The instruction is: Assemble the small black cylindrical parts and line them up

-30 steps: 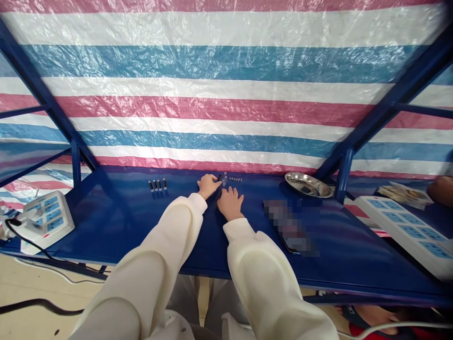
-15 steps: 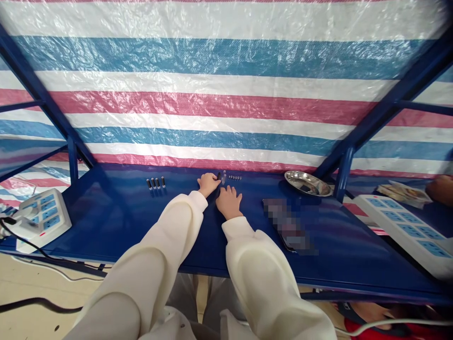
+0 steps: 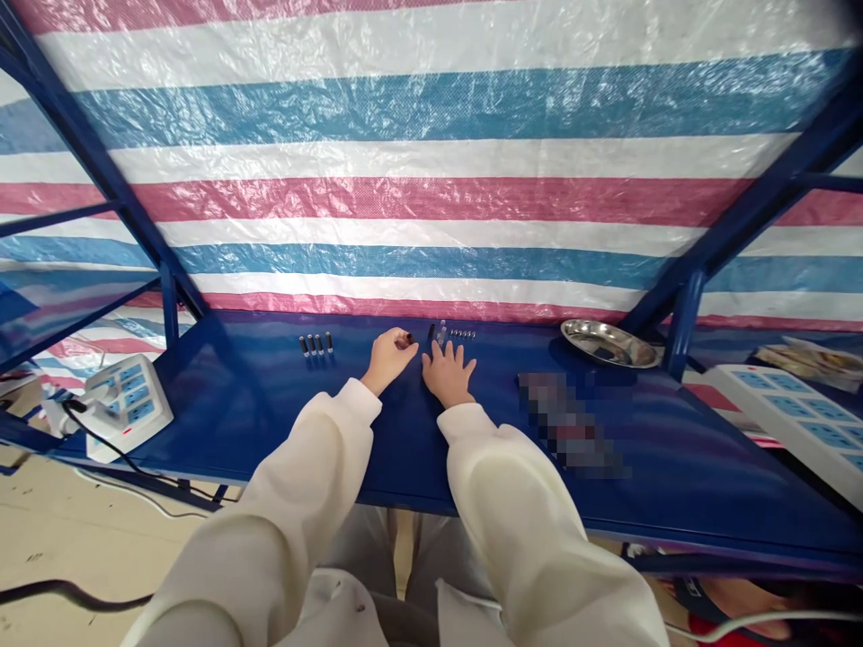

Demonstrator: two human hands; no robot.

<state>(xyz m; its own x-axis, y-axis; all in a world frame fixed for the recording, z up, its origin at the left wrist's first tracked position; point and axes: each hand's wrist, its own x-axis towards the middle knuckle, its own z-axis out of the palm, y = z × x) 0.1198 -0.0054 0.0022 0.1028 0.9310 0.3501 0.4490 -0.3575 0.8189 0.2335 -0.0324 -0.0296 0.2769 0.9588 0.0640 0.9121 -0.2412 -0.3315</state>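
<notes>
My left hand [image 3: 389, 354] rests on the blue shelf [image 3: 235, 404] with its fingers pinched round a small dark piece at its fingertips. My right hand [image 3: 448, 370] lies flat beside it, fingers spread, just below a small dark cylinder [image 3: 431, 332] and a tiny clear part standing on the shelf. A short row of tiny metal pieces [image 3: 464, 334] lies to the right of those. Left of my left hand stands a row of several small dark cylinders [image 3: 315, 344]. Both arms wear cream sleeves.
A round metal dish [image 3: 610, 342] sits at the back right by a blue upright. A blurred flat object [image 3: 573, 431] lies right of my hands. White power strips [image 3: 125, 404] stand at far left and far right [image 3: 788, 418]. A striped tarp hangs behind the shelf.
My left hand has drawn back slightly from the standing dark cylinder with a small dark piece in its fingertips. The camera shifted left; my right hand stayed flat.
</notes>
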